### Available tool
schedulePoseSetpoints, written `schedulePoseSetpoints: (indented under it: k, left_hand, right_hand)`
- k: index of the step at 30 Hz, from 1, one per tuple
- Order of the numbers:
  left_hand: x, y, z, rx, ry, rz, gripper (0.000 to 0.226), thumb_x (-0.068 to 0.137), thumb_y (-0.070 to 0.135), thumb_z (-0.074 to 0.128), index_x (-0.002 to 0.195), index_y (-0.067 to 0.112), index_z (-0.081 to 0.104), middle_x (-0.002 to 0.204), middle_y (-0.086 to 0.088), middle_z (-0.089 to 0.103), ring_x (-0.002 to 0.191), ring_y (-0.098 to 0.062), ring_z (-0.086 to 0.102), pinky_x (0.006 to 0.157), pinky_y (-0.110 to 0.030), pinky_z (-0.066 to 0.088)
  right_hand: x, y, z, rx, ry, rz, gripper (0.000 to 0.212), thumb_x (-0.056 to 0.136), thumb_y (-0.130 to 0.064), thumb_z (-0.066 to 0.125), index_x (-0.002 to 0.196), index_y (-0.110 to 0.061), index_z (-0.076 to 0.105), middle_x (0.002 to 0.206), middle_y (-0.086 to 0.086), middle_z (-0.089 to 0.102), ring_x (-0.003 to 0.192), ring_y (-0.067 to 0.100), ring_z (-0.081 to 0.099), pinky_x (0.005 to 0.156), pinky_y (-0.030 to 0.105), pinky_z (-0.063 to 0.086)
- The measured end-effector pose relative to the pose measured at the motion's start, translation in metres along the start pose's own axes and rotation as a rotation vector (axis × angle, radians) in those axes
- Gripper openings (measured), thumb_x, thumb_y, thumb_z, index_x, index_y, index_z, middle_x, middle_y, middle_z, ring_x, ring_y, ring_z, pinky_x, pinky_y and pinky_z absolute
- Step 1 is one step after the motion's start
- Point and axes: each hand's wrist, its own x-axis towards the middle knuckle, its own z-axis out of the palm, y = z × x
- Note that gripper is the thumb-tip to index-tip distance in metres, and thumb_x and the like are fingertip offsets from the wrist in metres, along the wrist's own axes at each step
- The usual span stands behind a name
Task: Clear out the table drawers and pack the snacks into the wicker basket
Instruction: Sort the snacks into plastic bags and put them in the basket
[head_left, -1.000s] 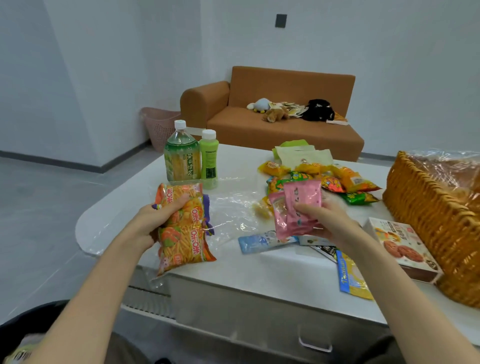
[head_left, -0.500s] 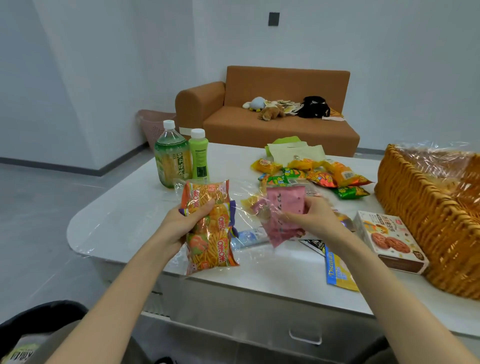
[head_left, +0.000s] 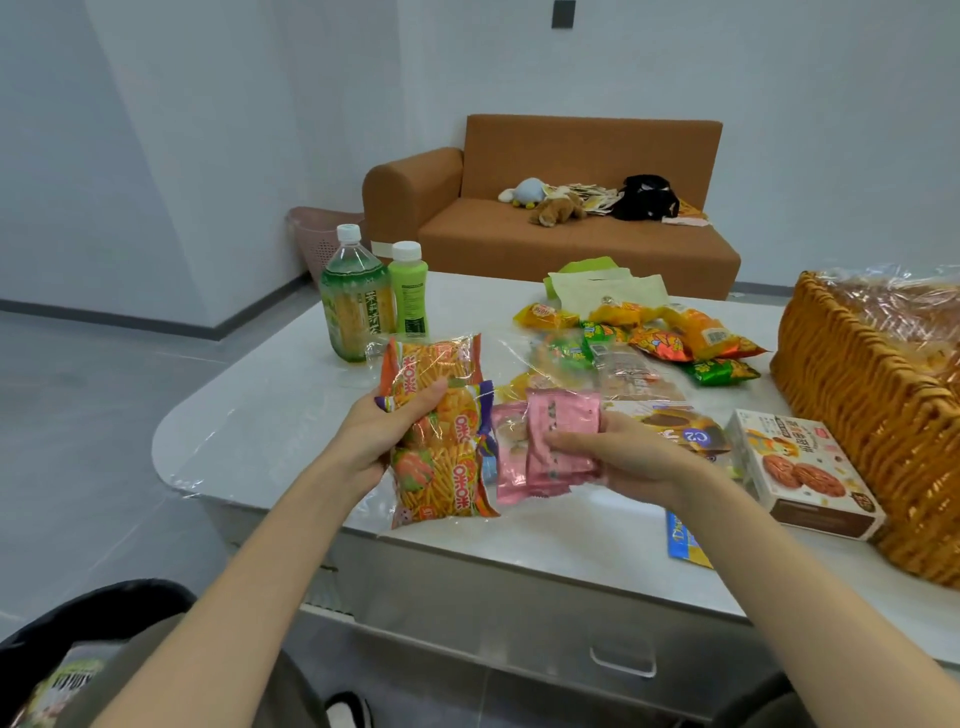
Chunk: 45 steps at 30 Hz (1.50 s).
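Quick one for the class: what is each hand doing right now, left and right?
Left hand: grips the orange snack-stick packets.
Right hand: holds the pink snack packets.

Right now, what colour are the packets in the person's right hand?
Pink. The packets held in the right hand show best in the head view, the only one.

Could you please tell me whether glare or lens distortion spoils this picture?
Head view: lighting is soft and even, shadows faint; the clear film on the table and the plastic over the wicker basket catch glare; the wide lens makes the left wall lean; print on the orange snack packets is slightly soft.
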Motion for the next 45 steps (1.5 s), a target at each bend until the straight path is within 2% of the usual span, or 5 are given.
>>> schedulePoseSetpoints:
  k: [18,31,35,41,45]
  left_hand:
    - [0.005,-0.011,0.005,-0.043,-0.075,-0.072,0.053,0.06,0.035,0.075,0.107,0.014,0.064,0.089,-0.004,0.076,0.076,-0.016,0.073,0.061,-0.031,0.059]
    - [0.014,-0.038,0.014,-0.031,0.287,-0.014,0.04,0.076,0.035,0.078,0.106,0.016,0.061,0.101,-0.01,0.071,0.087,-0.023,0.069,0.074,-0.038,0.058]
    - [0.018,-0.043,0.017,0.326,0.45,0.209,0.066,0.087,0.038,0.067,0.142,0.019,0.036,0.142,-0.007,0.044,0.127,-0.023,0.046,0.106,-0.039,0.038]
    - [0.002,-0.044,0.02,1.069,0.161,0.277,0.059,0.072,0.071,0.061,0.125,0.062,0.036,0.155,0.003,-0.028,0.144,-0.026,-0.023,0.113,-0.058,-0.005]
    - [0.006,-0.053,0.018,1.303,0.094,0.283,0.078,0.068,0.083,0.051,0.138,0.058,0.029,0.157,0.006,-0.025,0.143,-0.026,-0.025,0.11,-0.067,-0.005]
  right_hand:
    - [0.002,0.008,-0.001,-0.185,0.007,0.006,0.022,0.093,-0.007,0.058,0.115,-0.006,0.057,0.094,0.006,0.07,0.081,0.018,0.067,0.089,0.04,0.055]
    - [0.012,0.035,0.005,-0.387,0.006,0.044,0.043,0.079,-0.03,0.077,0.104,0.0,0.057,0.088,0.022,0.066,0.069,0.021,0.058,0.067,0.036,0.051]
    - [0.017,0.039,0.006,-0.4,0.128,0.042,0.027,0.087,-0.032,0.069,0.079,-0.009,0.059,0.069,0.006,0.058,0.049,0.006,0.053,0.048,0.015,0.041]
    - [0.02,0.034,-0.011,-0.238,0.044,0.207,0.016,0.089,-0.021,0.067,0.084,-0.006,0.064,0.081,0.011,0.059,0.068,0.012,0.055,0.06,0.019,0.044]
    - [0.015,0.032,-0.007,-0.391,0.044,0.153,0.024,0.084,-0.022,0.072,0.074,-0.001,0.065,0.061,0.007,0.058,0.054,0.01,0.054,0.051,0.017,0.04]
